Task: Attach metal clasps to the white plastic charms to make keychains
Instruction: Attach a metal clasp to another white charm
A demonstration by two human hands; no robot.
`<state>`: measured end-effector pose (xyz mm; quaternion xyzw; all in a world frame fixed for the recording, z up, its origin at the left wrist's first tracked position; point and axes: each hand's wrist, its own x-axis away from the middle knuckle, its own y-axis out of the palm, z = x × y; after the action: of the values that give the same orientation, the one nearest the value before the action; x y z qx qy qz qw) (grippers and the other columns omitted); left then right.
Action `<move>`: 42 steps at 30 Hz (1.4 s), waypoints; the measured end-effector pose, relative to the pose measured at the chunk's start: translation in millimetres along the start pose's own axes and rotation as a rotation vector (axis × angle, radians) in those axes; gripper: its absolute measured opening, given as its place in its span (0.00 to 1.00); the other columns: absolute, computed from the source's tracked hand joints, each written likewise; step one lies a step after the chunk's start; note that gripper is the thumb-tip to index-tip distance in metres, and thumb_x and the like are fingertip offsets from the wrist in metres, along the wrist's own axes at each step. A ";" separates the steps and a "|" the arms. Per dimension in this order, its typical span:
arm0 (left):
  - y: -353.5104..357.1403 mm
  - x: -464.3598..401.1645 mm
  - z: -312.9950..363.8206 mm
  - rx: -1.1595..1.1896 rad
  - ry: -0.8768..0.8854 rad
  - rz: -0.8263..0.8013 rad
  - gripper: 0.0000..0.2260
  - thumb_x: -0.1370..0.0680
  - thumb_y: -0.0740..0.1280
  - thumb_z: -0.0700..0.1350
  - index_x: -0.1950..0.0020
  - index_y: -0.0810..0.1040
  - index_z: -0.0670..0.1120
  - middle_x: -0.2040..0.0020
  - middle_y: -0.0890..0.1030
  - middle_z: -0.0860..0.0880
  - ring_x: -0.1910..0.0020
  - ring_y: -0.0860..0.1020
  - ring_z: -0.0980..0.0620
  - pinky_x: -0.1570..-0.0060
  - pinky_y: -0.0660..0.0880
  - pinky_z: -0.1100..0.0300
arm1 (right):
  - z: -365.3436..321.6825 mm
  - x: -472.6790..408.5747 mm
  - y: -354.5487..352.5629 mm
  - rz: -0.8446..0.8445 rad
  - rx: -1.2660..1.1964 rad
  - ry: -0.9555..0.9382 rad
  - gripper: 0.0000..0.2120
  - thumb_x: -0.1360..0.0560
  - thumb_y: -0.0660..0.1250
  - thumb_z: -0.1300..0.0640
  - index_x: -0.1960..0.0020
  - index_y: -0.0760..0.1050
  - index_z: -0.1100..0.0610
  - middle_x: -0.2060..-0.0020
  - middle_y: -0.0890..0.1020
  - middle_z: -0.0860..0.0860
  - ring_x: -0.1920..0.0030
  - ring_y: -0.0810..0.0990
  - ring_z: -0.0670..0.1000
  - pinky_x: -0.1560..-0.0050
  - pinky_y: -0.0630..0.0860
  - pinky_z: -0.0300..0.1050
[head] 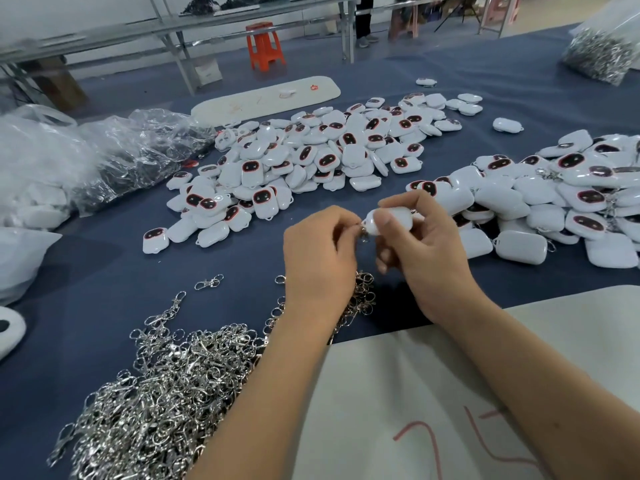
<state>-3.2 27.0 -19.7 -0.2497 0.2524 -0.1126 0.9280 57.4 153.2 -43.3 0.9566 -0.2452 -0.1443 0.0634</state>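
Clear plastic bag (602, 46) far right holds silver clasps. Crumpled clear bags (114, 157) far left, dark contents, can't tell what. Loose clasp pile (162, 386) near left on the blue table (104, 258). Charm heap (311, 161) centre; 2nd charm heap (561, 202) right, some w/ clasps on.

Right hand (420, 251) raised mid-table, thumb & fingers gripping a white charm (391, 220), its loop end pointing left. Left hand (320, 258) knuckles up, fingertips pinching a metal clasp (363, 233) right at the charm's loop. Both forearms come in from near edge, over a white sheet (398, 393) w/ red marks.
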 end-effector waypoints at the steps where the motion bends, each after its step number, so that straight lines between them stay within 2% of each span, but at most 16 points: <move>1: 0.9 0.8 2.0 0.199 -0.072 0.028 0.06 0.22 0.72 0.37 0.55 0.84 0.46 0.61 0.85 0.53 0.59 0.82 0.54 0.54 0.77 0.61 | -1.7 -2.1 -0.9 -0.004 -0.176 0.068 0.13 0.23 0.74 0.53 0.44 0.76 0.58 0.70 0.79 0.49 0.72 0.74 0.49 0.71 0.76 0.43; 3: 3.7 2.7 5.2 0.506 -0.216 0.022 0.06 0.22 0.73 0.35 0.54 0.84 0.45 0.59 0.86 0.51 0.58 0.83 0.55 0.50 0.79 0.60 | -2.7 -5.2 -1.9 -0.010 -0.332 0.148 0.15 0.25 0.74 0.53 0.43 0.77 0.59 0.68 0.79 0.51 0.71 0.73 0.49 0.70 0.75 0.42; 6: 9.1 5.8 9.1 0.813 -0.437 0.001 0.05 0.22 0.72 0.33 0.51 0.83 0.42 0.59 0.85 0.42 0.59 0.82 0.48 0.52 0.80 0.53 | -0.4 -6.0 -1.3 -0.030 -0.356 0.175 0.16 0.27 0.74 0.52 0.43 0.77 0.59 0.69 0.78 0.51 0.70 0.74 0.48 0.68 0.77 0.41; 10: 11.1 6.2 10.6 1.061 -0.638 0.019 0.04 0.21 0.69 0.32 0.47 0.81 0.37 0.57 0.85 0.38 0.61 0.83 0.46 0.57 0.82 0.57 | -0.4 -7.4 -3.3 -0.076 -0.435 0.206 0.19 0.26 0.74 0.56 0.39 0.76 0.61 0.64 0.81 0.55 0.68 0.76 0.49 0.64 0.79 0.42; 13: 9.7 3.8 7.8 1.133 -0.661 0.027 0.04 0.21 0.69 0.32 0.48 0.82 0.38 0.56 0.84 0.37 0.60 0.81 0.43 0.58 0.81 0.55 | -2.1 -6.0 -3.9 -0.114 -0.453 0.231 0.22 0.28 0.73 0.61 0.35 0.75 0.64 0.61 0.82 0.56 0.66 0.78 0.49 0.62 0.81 0.42; 16: 8.6 2.6 3.4 1.002 -0.582 0.091 0.07 0.23 0.71 0.31 0.55 0.85 0.42 0.61 0.84 0.42 0.63 0.81 0.48 0.60 0.81 0.59 | -3.5 -4.1 -2.1 -0.113 -0.421 0.240 0.20 0.26 0.72 0.65 0.35 0.74 0.66 0.61 0.82 0.55 0.65 0.79 0.49 0.62 0.82 0.43; 18: 6.1 1.0 -2.0 0.774 -0.409 0.109 0.09 0.23 0.72 0.31 0.57 0.85 0.44 0.64 0.84 0.46 0.64 0.80 0.51 0.60 0.79 0.59 | -4.1 -3.8 -1.7 -0.104 -0.409 0.249 0.16 0.24 0.70 0.68 0.37 0.75 0.65 0.63 0.81 0.54 0.66 0.78 0.49 0.62 0.81 0.43; 21: 1.2 -3.6 -9.8 0.381 -0.142 0.079 0.11 0.24 0.72 0.33 0.58 0.84 0.50 0.63 0.84 0.52 0.63 0.81 0.52 0.58 0.79 0.59 | -4.9 -3.5 -1.4 -0.096 -0.402 0.260 0.12 0.23 0.70 0.68 0.40 0.76 0.63 0.64 0.80 0.55 0.67 0.78 0.49 0.63 0.81 0.43; 23: -2.7 -4.5 -10.8 0.228 -0.043 0.050 0.11 0.23 0.71 0.35 0.57 0.84 0.51 0.62 0.84 0.56 0.62 0.81 0.57 0.58 0.77 0.64 | -4.9 -3.1 -1.3 -0.095 -0.388 0.261 0.11 0.22 0.69 0.69 0.40 0.76 0.63 0.64 0.80 0.55 0.67 0.78 0.50 0.63 0.81 0.43; 26: -6.9 -5.0 -11.0 0.067 0.091 -0.006 0.09 0.24 0.70 0.34 0.56 0.83 0.48 0.62 0.82 0.57 0.60 0.80 0.56 0.59 0.73 0.68 | -3.6 -3.1 -2.2 -0.082 -0.366 0.262 0.10 0.21 0.68 0.69 0.40 0.75 0.63 0.64 0.80 0.54 0.67 0.78 0.49 0.64 0.81 0.43; 28: -9.5 -6.3 -11.6 -0.028 0.146 -0.073 0.10 0.24 0.69 0.33 0.57 0.83 0.48 0.61 0.81 0.55 0.59 0.78 0.55 0.59 0.73 0.64 | -2.6 -2.9 -1.8 -0.071 -0.335 0.256 0.10 0.21 0.69 0.69 0.41 0.75 0.63 0.65 0.81 0.52 0.68 0.78 0.49 0.64 0.81 0.43; 31: -13.3 -10.9 -11.4 -0.138 0.186 -0.172 0.11 0.24 0.67 0.33 0.57 0.81 0.50 0.60 0.81 0.51 0.58 0.78 0.50 0.57 0.75 0.51 | -1.4 -1.5 -0.4 -0.060 -0.283 0.245 0.09 0.20 0.69 0.68 0.42 0.76 0.61 0.65 0.81 0.51 0.69 0.78 0.48 0.65 0.81 0.43; 33: -15.4 -12.9 -9.6 -0.147 0.182 -0.184 0.12 0.24 0.67 0.33 0.57 0.82 0.50 0.61 0.82 0.53 0.58 0.79 0.51 0.56 0.76 0.52 | -1.5 -1.3 -0.4 -0.058 -0.284 0.238 0.09 0.20 0.69 0.68 0.41 0.76 0.62 0.65 0.81 0.51 0.69 0.78 0.48 0.65 0.81 0.43; 36: -10.6 -8.9 -6.7 0.106 0.006 -0.071 0.09 0.22 0.71 0.35 0.54 0.85 0.49 0.60 0.84 0.55 0.59 0.81 0.56 0.55 0.78 0.62 | -3.9 -2.6 -0.6 -0.068 -0.357 0.230 0.12 0.21 0.69 0.67 0.39 0.75 0.64 0.64 0.80 0.53 0.67 0.78 0.49 0.63 0.81 0.44; 39: 2.5 -2.0 0.6 0.647 -0.434 -0.035 0.04 0.20 0.71 0.36 0.48 0.84 0.43 0.56 0.85 0.44 0.56 0.82 0.47 0.50 0.80 0.53 | -4.5 -3.9 -1.5 -0.095 -0.444 0.235 0.19 0.27 0.73 0.63 0.37 0.75 0.64 0.63 0.80 0.56 0.66 0.79 0.49 0.61 0.82 0.44; 42: 8.1 -0.1 5.0 0.900 -0.616 -0.080 0.04 0.19 0.68 0.34 0.46 0.81 0.37 0.54 0.83 0.37 0.54 0.79 0.42 0.53 0.80 0.55 | -2.6 -4.3 -4.1 -0.124 -0.506 0.243 0.22 0.28 0.74 0.63 0.35 0.74 0.63 0.62 0.81 0.58 0.65 0.80 0.50 0.59 0.83 0.44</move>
<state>0.1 36.0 -20.1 0.1411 -0.1138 -0.1663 0.9693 56.5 159.0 -40.6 0.9338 -0.1331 -0.0889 0.3201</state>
